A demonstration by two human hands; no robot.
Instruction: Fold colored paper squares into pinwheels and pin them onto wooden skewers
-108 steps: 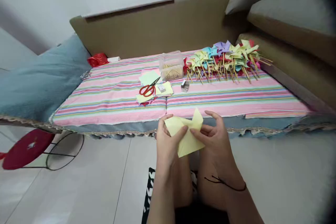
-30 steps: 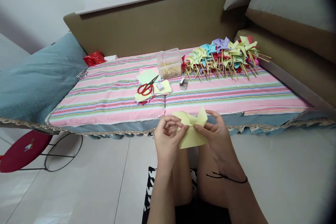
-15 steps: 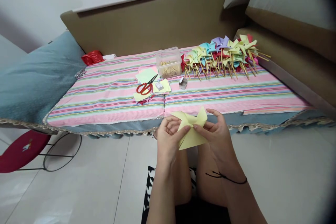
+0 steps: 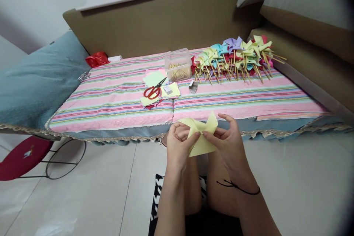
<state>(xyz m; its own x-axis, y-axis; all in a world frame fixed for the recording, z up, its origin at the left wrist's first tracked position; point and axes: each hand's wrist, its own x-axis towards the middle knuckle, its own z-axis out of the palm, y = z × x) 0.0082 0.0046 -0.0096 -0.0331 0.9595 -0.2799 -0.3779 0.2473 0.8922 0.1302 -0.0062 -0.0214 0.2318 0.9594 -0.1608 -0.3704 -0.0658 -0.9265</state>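
A pale yellow paper pinwheel (image 4: 203, 146), partly folded, is held up between my hands above my knees. My left hand (image 4: 179, 143) grips its left side, thumb pressed near the middle of the paper. From the right, my right hand (image 4: 227, 140) pinches the same paper, its thumb close to the centre and the index finger raised off it. Two blades are bent in at the top, while the lower part looks flat. What lies under the thumbs is hidden.
On the striped cloth (image 4: 116, 92) lie red-handled scissors (image 4: 153, 90) over paper squares (image 4: 155, 78), a small metallic box (image 4: 193, 87), a clear tub (image 4: 178, 65) of sticks and many finished pinwheels (image 4: 233, 57). A red stool (image 4: 26, 158) stands at left.
Both hands keep their hold on the yellow paper. It has shifted very slightly, and the lower left edge now lies flatter against the left thumb.
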